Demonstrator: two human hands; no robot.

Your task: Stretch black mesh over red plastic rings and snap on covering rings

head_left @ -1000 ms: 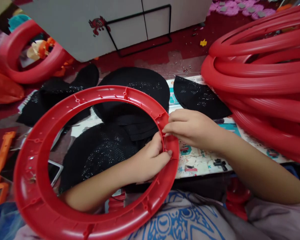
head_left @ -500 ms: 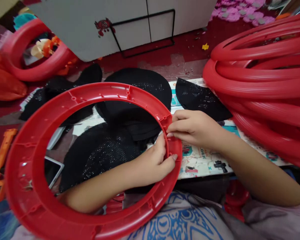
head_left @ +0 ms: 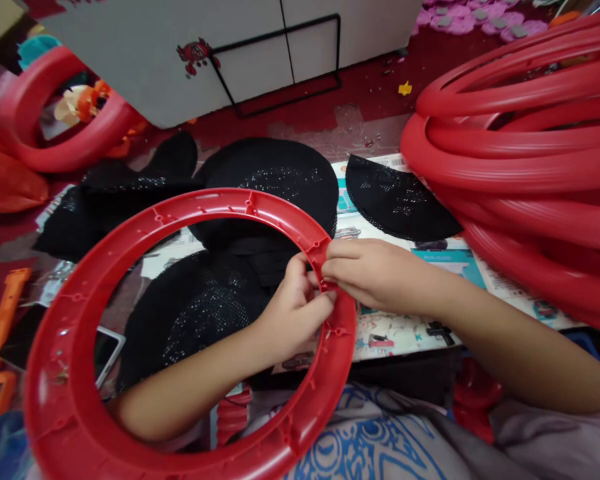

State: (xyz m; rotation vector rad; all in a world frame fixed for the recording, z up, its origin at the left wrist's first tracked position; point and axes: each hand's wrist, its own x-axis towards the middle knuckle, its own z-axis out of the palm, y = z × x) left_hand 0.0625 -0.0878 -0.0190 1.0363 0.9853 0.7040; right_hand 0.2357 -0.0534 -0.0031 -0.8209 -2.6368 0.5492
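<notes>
A large red plastic ring [head_left: 75, 320] lies tilted across my lap, its ribbed underside facing up. My left arm passes through the ring's opening, and my left hand [head_left: 293, 310] pinches the inner rim on the right side. Opposite it, my right hand [head_left: 370, 273] comes from outside, its fingers pressed together on the same spot of the rim. The fingertips of both hands meet there. Whatever small thing sits between them is hidden.
Black mesh cloth pieces [head_left: 270, 173] lie on the red floor and on printed paper sheets [head_left: 405, 327]. A tall stack of red rings [head_left: 520, 153] fills the right. Another red ring [head_left: 45, 140] rests far left, an orange plastic part [head_left: 0, 333] at the left edge, a white cabinet [head_left: 220, 47] behind.
The ring has dropped slightly and shifted left. My left hand has slid up the inner rim to meet my right fingertips; both hands stay on the ring.
</notes>
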